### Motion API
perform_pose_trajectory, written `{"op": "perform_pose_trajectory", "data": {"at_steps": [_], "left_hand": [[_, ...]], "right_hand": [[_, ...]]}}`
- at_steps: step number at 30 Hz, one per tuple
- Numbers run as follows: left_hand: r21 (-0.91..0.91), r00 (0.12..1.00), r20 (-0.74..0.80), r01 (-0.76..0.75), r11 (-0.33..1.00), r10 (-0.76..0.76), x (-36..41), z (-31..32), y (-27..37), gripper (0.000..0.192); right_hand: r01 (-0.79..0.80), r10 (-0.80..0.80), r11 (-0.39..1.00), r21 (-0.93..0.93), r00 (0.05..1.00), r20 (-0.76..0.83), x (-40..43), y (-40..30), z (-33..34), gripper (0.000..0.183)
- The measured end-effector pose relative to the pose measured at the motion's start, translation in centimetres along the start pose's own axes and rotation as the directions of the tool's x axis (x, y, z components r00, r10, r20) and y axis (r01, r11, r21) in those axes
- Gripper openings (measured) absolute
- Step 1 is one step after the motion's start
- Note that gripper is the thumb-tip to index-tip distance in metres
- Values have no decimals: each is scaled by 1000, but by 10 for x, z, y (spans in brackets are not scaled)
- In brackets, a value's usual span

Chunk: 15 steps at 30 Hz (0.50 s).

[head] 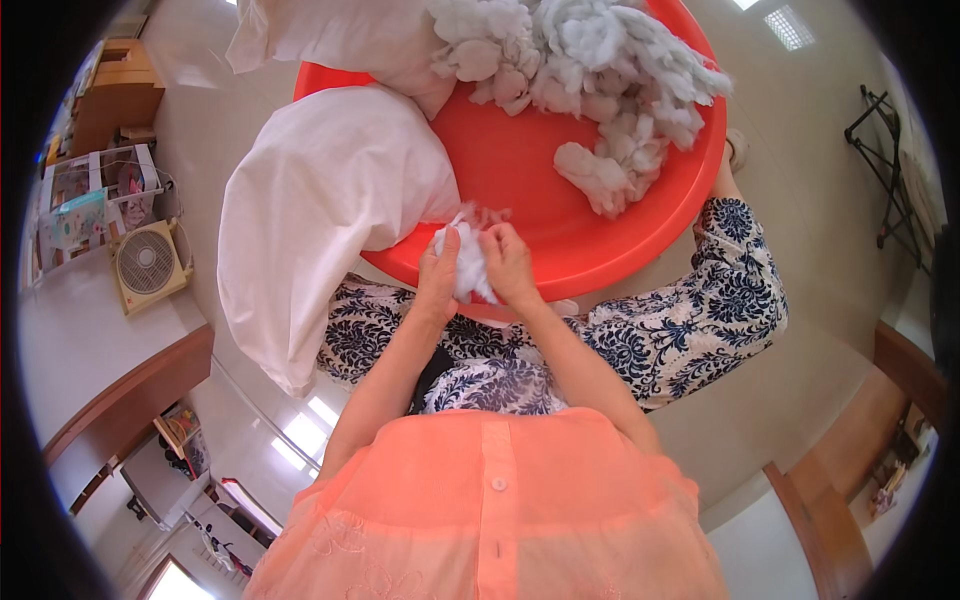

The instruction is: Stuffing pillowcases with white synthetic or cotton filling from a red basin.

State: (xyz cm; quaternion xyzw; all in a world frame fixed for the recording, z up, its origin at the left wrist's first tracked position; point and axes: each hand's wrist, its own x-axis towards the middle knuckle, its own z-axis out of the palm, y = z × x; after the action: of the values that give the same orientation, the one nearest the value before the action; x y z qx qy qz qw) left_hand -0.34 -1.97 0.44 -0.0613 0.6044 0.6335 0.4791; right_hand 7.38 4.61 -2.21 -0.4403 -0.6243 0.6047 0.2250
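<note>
A tuft of white fibre stuffing (471, 262) is held between my two hands near the close rim of a large red plastic basin (517, 165). On its left side my left hand (439, 274) grips it, thumb pointing up. Curled fingers of my right hand (510, 262) pinch its right side. A heap of greyish-white stuffing (600, 67) lies in the far right of the basin, with a clump (600, 172) trailing towards me. A white cloth cover (337, 165), bulging, rests over the basin's left rim and hangs down beside my leg. Another white cloth piece (352, 34) lies behind it.
My legs in patterned trousers (675, 337) spread around the near side of the basin. A box fan (146, 266) and clear plastic bins (97, 187) stand at the left. At the right is a black folding frame (885, 165) on the tiled floor.
</note>
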Motion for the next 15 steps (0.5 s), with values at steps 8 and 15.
{"op": "perform_pose_trajectory", "data": {"at_steps": [8,15], "left_hand": [[-24,997,40,73,997,-72,-13,9,10,36],[-220,977,116,199,955,-177,-16,-3,20,38]], "right_hand": [[-8,-5,995,-99,991,-136,15,17,-12,19],[-70,33,983,-168,977,-211,33,38,-33,19]]}}
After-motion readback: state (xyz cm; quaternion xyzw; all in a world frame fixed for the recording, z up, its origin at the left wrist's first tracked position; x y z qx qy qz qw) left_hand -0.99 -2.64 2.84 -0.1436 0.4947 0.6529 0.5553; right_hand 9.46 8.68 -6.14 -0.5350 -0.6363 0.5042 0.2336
